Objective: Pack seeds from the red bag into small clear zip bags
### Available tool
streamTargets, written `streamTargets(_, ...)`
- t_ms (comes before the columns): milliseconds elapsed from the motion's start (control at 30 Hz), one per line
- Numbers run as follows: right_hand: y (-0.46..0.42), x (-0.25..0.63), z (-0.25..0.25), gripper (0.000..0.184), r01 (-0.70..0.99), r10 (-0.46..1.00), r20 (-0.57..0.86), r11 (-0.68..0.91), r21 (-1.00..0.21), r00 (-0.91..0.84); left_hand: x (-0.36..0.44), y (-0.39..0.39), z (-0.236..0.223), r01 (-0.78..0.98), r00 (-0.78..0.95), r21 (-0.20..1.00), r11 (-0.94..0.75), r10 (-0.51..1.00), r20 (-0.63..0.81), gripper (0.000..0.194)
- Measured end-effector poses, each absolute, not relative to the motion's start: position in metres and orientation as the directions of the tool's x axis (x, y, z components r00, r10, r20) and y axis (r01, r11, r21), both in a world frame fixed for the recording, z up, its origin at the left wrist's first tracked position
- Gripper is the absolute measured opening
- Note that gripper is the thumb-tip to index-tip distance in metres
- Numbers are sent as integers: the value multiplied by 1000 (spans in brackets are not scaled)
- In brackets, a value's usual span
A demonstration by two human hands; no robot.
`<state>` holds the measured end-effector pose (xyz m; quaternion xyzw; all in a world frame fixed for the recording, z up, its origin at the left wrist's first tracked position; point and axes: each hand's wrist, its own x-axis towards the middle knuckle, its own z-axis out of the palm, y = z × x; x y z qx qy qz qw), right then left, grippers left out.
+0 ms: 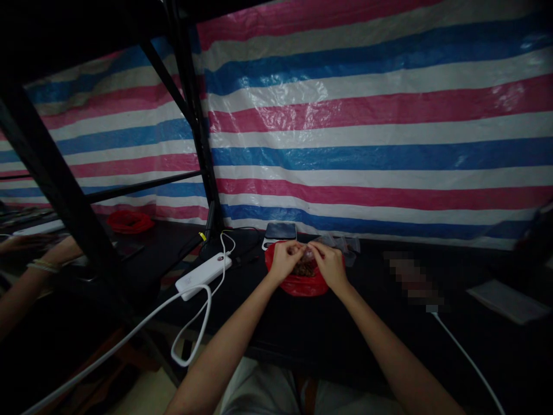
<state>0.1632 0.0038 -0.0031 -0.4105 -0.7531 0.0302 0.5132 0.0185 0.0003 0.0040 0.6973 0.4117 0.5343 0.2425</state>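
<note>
My left hand (284, 260) and my right hand (329, 265) meet low over a red plastic bag (298, 285) on a black table top (367, 323). Their fingertips pinch the top of a small clear plastic bag (307, 253). Brown chunky food (305, 268) shows in the opening of the red bag, partly hidden by my hands. Just right of my right hand lie loose clear plastic pieces (343, 245). A digital scale (280, 233) stands directly behind the red bag, out of reach of my fingers' current contact.
A white power strip (203, 275) with white cables lies left of my hands. A black metal shelf frame (64, 190) stands at left, beyond which another person's forearm (26, 288) and a red coil (129, 222) show. A striped tarp (371, 144) hangs behind.
</note>
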Motion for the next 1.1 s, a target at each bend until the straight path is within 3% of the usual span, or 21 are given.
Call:
streamTargets(267,10,165,2,22,501,724,679,634,-589,-118,20,-2,7,251,73,820,-515,854,514,25)
streamTargets(433,10,173,5,23,476,716,615,690,-546,-332,18,-8,7,390,118,728,-564,815,568,21)
streamTargets(567,5,176,8,22,472,684,610,724,-503,-399,20,-13,6,485,146,636,-601,772,618,19)
streamTargets(767,6,176,4,20,522,682,662,705,-480,-312,28,-17,-1,491,96,620,-612,745,660,16)
streamTargets(967,10,181,6,18,510,700,704,653,-560,-123,34,-19,-4,507,107,615,-604,752,651,7)
streamTargets(1100,7,177,5,28,423,756,606,646,-635,-246,32,-17,-3,509,-13,652,-562,752,659,8)
